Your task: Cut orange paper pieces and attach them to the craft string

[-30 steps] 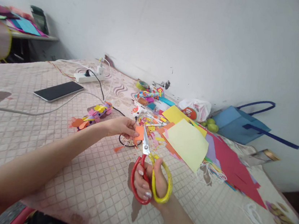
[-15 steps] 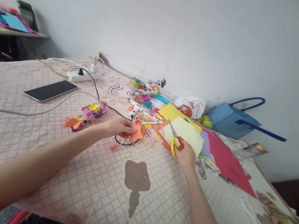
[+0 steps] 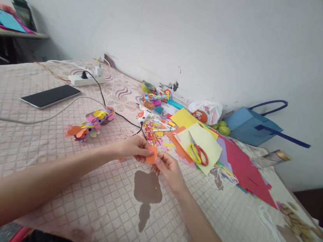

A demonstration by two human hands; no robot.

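My left hand (image 3: 132, 147) pinches a small orange paper piece (image 3: 151, 155) just above the quilted bed cover. My right hand (image 3: 168, 168) meets it from the right, its fingers closed on the same piece. The red and yellow scissors (image 3: 197, 151) lie shut on a pale yellow sheet (image 3: 206, 140), a short way right of my hands. A strip decorated with paper flowers (image 3: 92, 123) lies to the left of my hands.
Coloured paper sheets (image 3: 244, 166), scraps, markers and a glue gun (image 3: 145, 113) crowd the far middle. A phone (image 3: 50, 95), a power strip (image 3: 85, 81) and cables lie at far left. A blue bag (image 3: 255, 126), green fruits and a plastic bag sit by the wall.
My right hand carried the scissors to the right, laid them on the pale yellow sheet, then came back to grip the orange piece held by my left hand.
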